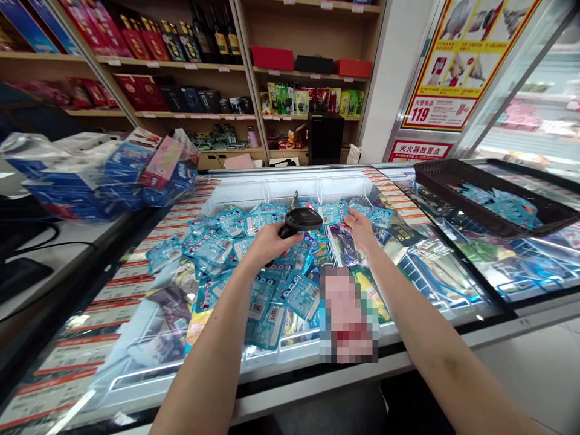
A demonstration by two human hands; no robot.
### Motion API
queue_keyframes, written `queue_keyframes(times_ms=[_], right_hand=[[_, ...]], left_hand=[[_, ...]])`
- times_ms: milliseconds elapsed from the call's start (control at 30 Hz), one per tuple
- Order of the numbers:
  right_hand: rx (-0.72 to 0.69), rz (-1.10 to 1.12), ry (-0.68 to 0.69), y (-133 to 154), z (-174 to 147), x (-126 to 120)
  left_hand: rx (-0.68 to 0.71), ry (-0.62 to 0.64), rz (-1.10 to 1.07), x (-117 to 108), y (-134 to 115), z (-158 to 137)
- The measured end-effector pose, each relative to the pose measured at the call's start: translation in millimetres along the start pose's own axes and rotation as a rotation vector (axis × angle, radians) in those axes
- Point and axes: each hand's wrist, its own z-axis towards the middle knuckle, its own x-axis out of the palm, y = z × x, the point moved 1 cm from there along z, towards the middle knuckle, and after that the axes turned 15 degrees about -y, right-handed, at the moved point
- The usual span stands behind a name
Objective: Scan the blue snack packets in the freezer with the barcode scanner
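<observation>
My left hand [268, 246] is wrapped round the grip of a black handheld barcode scanner [304, 217], its head pointing right. In my right hand [361, 231] the fingers pinch the right end of a small blue packet [333, 212], which lies just beyond the scanner's head. Many similar blue packets [211, 249] are heaped under and around my left hand on the glass top of a chest freezer [136, 329]. Between my forearms sits a pixelated pink item [347, 311] near the freezer's front edge; its kind is hidden.
A dark brown plastic basket [435, 181] holding several blue packets stands at the right. Bagged blue boxes [86, 175] are stacked at the left, near black cables [49, 243]. Behind the freezer rise wooden shelves [312, 12] with bottles, boxes and pouches. Price labels [97, 314] line the freezer's left side.
</observation>
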Motion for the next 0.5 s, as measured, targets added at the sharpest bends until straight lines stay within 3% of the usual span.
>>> queue_keyframes(times_ms=[133,500], right_hand=[[0.109,0.096,-0.043,1.7,-2.7,1.2],[0.057,0.093,-0.034,-0.3,-1.7,-2.1]], left_hand=[[0.017,0.009,0.004,-0.9,-1.9,-0.8],[-0.003,-0.004,0.001,-0.6,-11.1,-7.6]])
